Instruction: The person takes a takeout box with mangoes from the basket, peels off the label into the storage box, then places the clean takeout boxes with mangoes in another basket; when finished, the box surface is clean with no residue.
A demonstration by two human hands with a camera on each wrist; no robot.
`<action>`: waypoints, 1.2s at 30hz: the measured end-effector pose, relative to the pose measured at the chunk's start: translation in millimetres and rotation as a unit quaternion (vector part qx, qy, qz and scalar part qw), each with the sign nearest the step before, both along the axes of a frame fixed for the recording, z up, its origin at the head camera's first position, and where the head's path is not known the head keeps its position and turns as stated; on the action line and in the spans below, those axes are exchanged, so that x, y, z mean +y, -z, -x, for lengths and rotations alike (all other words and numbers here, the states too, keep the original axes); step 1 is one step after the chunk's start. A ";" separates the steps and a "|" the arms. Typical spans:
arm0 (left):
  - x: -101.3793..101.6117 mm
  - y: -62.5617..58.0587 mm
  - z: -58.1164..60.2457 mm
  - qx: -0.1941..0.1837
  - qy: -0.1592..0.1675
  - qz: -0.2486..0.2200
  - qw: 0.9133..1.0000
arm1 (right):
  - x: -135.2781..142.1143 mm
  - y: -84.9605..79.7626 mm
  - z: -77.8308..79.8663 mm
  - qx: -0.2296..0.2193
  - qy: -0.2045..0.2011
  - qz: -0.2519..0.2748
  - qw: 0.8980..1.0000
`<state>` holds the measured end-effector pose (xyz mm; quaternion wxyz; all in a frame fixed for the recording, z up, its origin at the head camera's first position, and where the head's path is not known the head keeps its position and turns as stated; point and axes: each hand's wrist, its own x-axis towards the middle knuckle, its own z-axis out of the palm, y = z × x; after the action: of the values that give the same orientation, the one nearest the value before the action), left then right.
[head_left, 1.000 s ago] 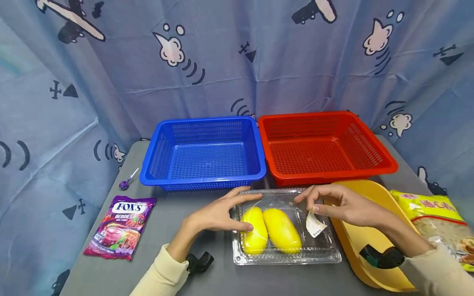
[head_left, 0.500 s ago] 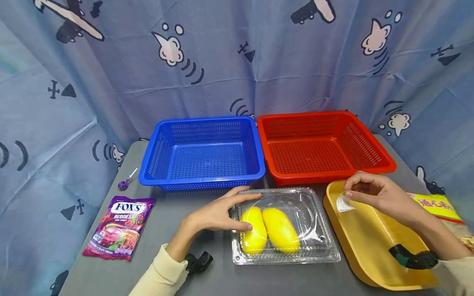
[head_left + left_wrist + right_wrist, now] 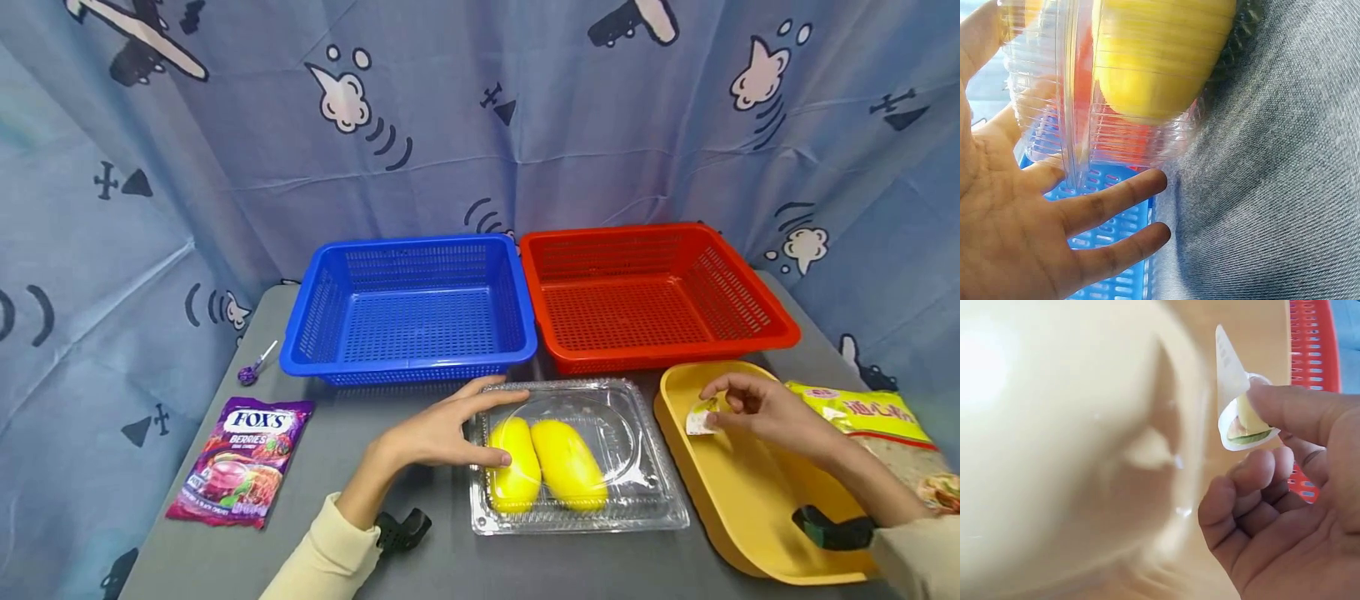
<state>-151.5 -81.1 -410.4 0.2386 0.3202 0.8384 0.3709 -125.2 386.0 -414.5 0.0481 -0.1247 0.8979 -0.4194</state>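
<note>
A clear plastic clamshell container (image 3: pixel 636 500) lies with its lid down on the grey table, two yellow mangoes (image 3: pixel 568 467) inside. My left hand (image 3: pixel 442 429) rests on its left end, thumb and fingertips on the lid. In the left wrist view, the hand's lower fingers (image 3: pixel 1116 200) are straight and spread beside the ribbed wall. My right hand (image 3: pixel 765 412) pinches a curled sticker label (image 3: pixel 701 418) between thumb and forefinger over the far end of the yellow tray (image 3: pixel 757 492). The right wrist view shows the label's white back and a bit of coloured print.
A blue basket (image 3: pixel 412 367) and a red basket (image 3: pixel 678 350) stand behind the container. At the left lie a purple candy bag (image 3: pixel 242 462) and a lollipop (image 3: pixel 251 373). A yellow food packet (image 3: pixel 873 417) lies right of the tray. A patterned curtain (image 3: pixel 435 108) hangs behind.
My right hand has carried the label from above the container's lid rightward to over the yellow tray. My left hand has stayed on the container.
</note>
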 end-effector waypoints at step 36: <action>-0.2 1.9 0.5 0.004 0.000 -0.006 1.000 | -7.8 34.1 -3.5 0.081 0.007 -0.087 0.993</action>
<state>-152.0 -81.3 -412.3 0.2332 0.3232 0.8370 0.3750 -121.7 378.2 -448.6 -0.0174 -0.1470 0.9329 -0.3282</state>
